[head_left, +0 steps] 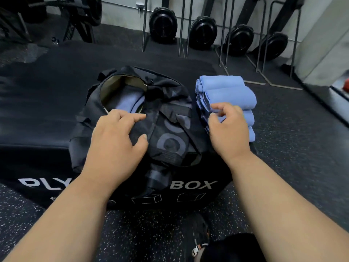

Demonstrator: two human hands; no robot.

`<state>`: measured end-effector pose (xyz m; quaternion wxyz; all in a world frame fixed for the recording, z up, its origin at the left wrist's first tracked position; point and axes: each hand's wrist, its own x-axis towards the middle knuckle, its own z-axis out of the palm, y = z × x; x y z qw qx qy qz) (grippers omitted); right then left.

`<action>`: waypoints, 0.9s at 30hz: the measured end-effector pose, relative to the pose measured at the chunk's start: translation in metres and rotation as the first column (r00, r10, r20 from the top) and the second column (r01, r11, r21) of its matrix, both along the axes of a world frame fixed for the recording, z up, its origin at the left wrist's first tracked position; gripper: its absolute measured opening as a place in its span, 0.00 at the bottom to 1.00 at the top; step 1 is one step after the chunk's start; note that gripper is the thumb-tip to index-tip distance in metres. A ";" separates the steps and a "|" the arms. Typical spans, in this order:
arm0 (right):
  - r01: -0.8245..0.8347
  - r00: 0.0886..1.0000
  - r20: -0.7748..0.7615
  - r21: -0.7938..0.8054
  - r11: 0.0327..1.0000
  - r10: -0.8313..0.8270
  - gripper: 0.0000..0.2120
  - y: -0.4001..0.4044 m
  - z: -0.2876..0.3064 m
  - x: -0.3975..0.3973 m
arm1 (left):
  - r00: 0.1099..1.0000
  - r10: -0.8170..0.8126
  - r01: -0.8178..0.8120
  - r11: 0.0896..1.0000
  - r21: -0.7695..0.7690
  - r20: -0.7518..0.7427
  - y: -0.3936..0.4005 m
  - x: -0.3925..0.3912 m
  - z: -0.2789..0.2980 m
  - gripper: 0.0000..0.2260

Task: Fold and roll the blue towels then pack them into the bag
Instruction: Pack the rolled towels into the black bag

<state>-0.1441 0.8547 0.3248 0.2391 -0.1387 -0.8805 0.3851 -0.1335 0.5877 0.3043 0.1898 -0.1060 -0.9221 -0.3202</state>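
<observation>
Right-hand fingers (pixel 217 108) curled, pinching the edge of a rolled blue towel (pixel 247 118), third in the row of rolled towels (pixel 230 95) just right of the black duffel bag (pixel 170 118). Right hand (pixel 229 133) over the nearer rolls. Left hand (pixel 117 135) spread, fingers relaxed, pressing the bag's side beside its open mouth (pixel 122 91); one blue towel (pixel 124 104) already inside. Bag and rolls on the plyo box surface (pixel 37 110). Advised: grip round the whole roll to prevent unwinding; hold the mouth wide.

Bare forearms with no sleeves, and a black shoe (pixel 198 237) with an orange-and-white strap buckle.
</observation>
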 end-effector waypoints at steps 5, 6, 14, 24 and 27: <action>0.097 0.995 0.010 -0.064 0.993 -0.096 0.27 0.036 -0.001 -0.006 | 0.996 -0.088 0.088 0.994 -0.062 0.000 0.030 0.008 0.001 0.21; 0.104 0.995 0.008 -0.107 0.989 -0.104 0.30 0.041 0.000 -0.008 | 0.994 -0.105 0.105 0.992 -0.066 0.000 0.035 0.009 0.001 0.21; 0.151 0.985 0.144 -0.496 0.855 -0.091 0.37 0.088 0.017 -0.039 | 0.985 -0.160 0.166 0.980 -0.110 0.064 0.056 0.012 -0.008 0.19; 0.132 0.991 0.062 -0.623 0.771 -0.119 0.16 0.098 0.008 -0.046 | 0.977 -0.189 0.201 0.972 -0.123 0.099 0.078 0.011 -0.012 0.17; 0.057 0.997 -0.002 -0.686 0.725 -0.080 0.15 0.097 0.010 -0.042 | 0.976 -0.186 0.200 0.972 -0.121 0.115 0.079 0.012 -0.012 0.17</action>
